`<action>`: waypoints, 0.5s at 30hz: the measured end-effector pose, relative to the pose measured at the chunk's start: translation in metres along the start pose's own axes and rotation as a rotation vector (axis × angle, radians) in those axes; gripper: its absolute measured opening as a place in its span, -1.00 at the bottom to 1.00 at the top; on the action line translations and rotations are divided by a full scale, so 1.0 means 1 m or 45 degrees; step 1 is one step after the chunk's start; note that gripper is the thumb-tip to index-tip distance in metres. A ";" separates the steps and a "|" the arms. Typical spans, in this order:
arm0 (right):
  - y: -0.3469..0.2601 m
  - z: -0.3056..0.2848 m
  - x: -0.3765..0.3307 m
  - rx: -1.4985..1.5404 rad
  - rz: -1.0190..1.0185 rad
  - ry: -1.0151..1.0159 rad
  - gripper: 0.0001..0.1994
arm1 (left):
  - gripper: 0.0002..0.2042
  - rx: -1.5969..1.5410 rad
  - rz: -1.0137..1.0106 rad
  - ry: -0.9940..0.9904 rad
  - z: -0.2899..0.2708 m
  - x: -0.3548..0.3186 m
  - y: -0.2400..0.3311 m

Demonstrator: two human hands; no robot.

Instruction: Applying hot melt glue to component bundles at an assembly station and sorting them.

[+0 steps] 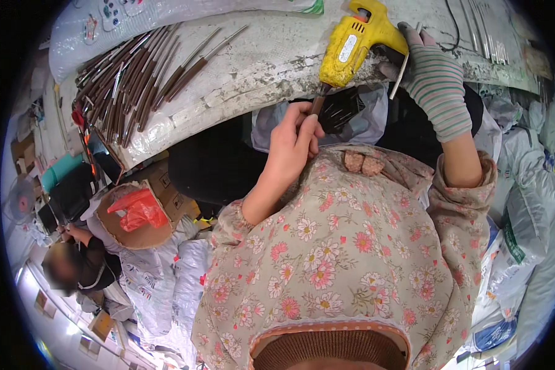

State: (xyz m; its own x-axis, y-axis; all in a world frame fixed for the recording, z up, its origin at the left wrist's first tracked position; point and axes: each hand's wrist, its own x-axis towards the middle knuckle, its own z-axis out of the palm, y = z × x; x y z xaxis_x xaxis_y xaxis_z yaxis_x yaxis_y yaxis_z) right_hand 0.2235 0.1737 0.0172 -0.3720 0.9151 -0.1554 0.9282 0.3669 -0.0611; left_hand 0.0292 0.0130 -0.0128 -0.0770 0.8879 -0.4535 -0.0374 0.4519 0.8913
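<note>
Left grip (295, 137) pinches a brown handle (318, 105) — yellow tool (350, 54) at its end.

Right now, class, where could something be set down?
The scuffed white tabletop is bare between the brown-handled metal rods and yellow pistol-shaped tool. Crowded: left end, under those rods; right of the tool, at the striped grey fabric glove.

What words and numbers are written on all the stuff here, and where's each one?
I don't copy out writing, but it shows here:
Yellow power tool: white label, too small to read.
Plastic bag, top left: coloured print, blurred.
White sacks, lower left: blurred print.
Pale sack, right: green patch, unreadable.
Cardboard box: dark marks, too small.
</note>
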 end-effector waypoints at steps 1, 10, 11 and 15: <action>0.000 -0.002 -0.001 -0.038 0.006 -0.003 -0.29 | -0.83 -0.043 -0.013 0.001 0.002 0.002 0.000; 0.026 0.012 0.009 0.094 -0.135 0.017 -0.35 | -0.84 -0.102 0.077 0.042 0.007 0.000 -0.003; 0.027 0.013 0.009 0.093 -0.132 0.016 -0.35 | -0.84 -0.103 0.076 0.038 0.006 -0.002 -0.003; 0.026 0.013 0.007 0.133 -0.194 0.104 -0.36 | -0.82 -0.053 0.092 0.049 0.003 -0.007 -0.004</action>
State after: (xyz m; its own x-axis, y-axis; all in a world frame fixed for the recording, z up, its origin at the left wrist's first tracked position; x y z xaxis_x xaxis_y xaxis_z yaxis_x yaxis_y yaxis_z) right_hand 0.2452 0.1878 0.0013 -0.5031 0.8624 -0.0561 0.8546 0.4869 -0.1805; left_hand 0.0326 0.0051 -0.0136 -0.1192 0.9138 -0.3883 -0.0715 0.3822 0.9213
